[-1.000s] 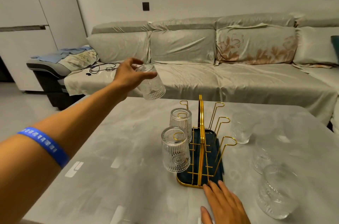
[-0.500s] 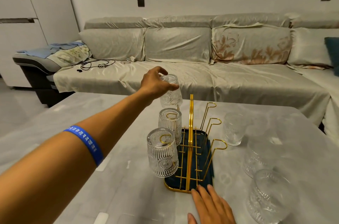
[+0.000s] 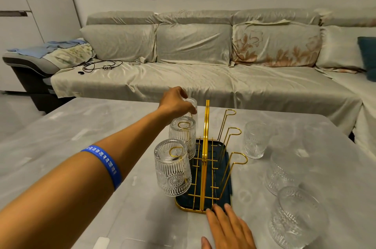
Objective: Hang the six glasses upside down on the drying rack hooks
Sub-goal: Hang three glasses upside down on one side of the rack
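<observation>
A gold wire drying rack on a dark tray stands mid-table. Two ribbed glasses hang upside down on its left hooks: the near glass and the middle glass. My left hand grips a third glass by its base, upside down, over the far left hook. My right hand lies flat with its fingertips on the tray's near edge. The three right hooks are bare. To the right of the rack, a far glass, a middle glass and a near glass stand on the table.
The grey marble-look table stretches to the left of the rack. Behind it runs a long sofa under a pale cover, with cables lying on its left seat. A white cabinet stands at far left.
My left hand has carried the glass from up left of the rack rightward and down onto the far left hook. The right hand stays at the tray's near edge.
</observation>
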Tool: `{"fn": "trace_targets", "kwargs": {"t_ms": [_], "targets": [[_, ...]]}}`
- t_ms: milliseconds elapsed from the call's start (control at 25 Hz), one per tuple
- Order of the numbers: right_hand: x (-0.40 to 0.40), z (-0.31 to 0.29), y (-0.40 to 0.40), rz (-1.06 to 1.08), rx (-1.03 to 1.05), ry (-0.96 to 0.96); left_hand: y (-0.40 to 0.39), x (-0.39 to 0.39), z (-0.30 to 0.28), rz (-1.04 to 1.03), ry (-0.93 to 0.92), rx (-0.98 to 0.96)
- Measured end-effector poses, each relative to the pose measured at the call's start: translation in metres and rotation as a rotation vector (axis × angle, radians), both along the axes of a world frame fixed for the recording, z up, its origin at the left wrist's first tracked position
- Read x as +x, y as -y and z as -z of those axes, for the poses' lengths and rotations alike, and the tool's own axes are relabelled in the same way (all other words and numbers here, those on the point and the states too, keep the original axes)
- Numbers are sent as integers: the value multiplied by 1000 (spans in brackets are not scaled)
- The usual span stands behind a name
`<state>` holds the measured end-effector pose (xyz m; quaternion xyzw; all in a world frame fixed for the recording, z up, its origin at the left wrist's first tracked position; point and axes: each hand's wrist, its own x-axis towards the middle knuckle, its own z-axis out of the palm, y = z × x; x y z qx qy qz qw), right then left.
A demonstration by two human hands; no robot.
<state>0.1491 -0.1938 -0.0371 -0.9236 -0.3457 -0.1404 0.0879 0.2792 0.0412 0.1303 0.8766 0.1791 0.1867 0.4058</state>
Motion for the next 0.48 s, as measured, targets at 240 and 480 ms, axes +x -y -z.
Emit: {"fn": "trace_targets", "kwargs": {"t_ms": [240,480], "targets": [[0,0,0,-3,2,-6,2,2,4,-9,-71,53],[-3,-2,-1,15,4,-59,6,-9,-8,32,-144,172]]}}
